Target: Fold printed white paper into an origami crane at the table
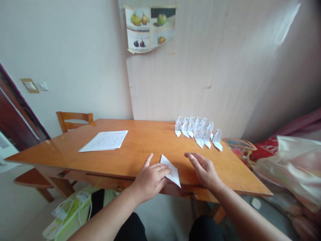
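A folded piece of white paper (173, 172) lies at the table's front edge, its lower point reaching past the edge. My left hand (153, 175) rests on its left side, fingers laid flat and thumb spread away. To the right of the paper, my right hand (202, 166) is held apart from it with the fingers loosely bent and nothing visible in them. Several folded paper figures (202, 133) with printed text stand in rows at the back right of the table. A stack of printed sheets (105, 140) lies on the left side.
The wooden table (145, 137) stands against the wall. A wooden chair (75, 117) is at its far left end. Plastic bags (296, 170) crowd the floor on the right. Below on the left sits a green-and-white box (67, 214) with white cables.
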### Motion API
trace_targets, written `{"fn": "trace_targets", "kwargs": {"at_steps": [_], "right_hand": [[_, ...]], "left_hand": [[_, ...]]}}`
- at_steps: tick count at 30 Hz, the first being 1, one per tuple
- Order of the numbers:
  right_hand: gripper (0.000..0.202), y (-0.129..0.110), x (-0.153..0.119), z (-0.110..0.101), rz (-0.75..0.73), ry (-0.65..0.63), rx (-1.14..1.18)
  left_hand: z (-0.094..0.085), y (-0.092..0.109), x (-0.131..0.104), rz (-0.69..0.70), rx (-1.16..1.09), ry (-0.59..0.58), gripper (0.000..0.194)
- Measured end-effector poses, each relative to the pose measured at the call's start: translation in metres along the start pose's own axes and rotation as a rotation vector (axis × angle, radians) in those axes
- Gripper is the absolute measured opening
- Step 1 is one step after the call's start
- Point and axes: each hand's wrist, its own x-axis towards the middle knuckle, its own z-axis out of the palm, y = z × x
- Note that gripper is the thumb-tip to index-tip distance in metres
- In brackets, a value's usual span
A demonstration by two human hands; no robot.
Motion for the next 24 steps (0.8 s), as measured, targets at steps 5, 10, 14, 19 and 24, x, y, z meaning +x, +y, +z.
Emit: {"fn": "trace_targets", "kwargs": {"at_steps": [5, 10, 14, 19, 24], "right_hand": [[0.051, -0.017, 0.002, 0.005, 0.113, 0.001, 0.230], [0.052, -0.063, -0.001, 0.017, 0.133, -0.184, 0.363], [0.045, -0.084, -0.011, 0.034, 0.254, -0.388, 0.464], [0.037, -0.081, -0.022, 0.050, 0.380, -0.398, 0.598], [0.036, -0.090, -0.029, 0.051, 0.355, -0.436, 0.572]], "left_hand": [[-0.021, 0.016, -0.002, -0.221, -0.394, 0.368, 0.028], [-0.027, 0.030, -0.006, -0.417, -0.932, 0.576, 0.036], [-0.020, 0.036, -0.012, -0.453, -1.123, 0.637, 0.038], [-0.014, 0.042, -0.022, -0.443, -1.353, 0.633, 0.039], [-0.006, 0.047, -0.030, -0.468, -1.529, 0.609, 0.032]]}}
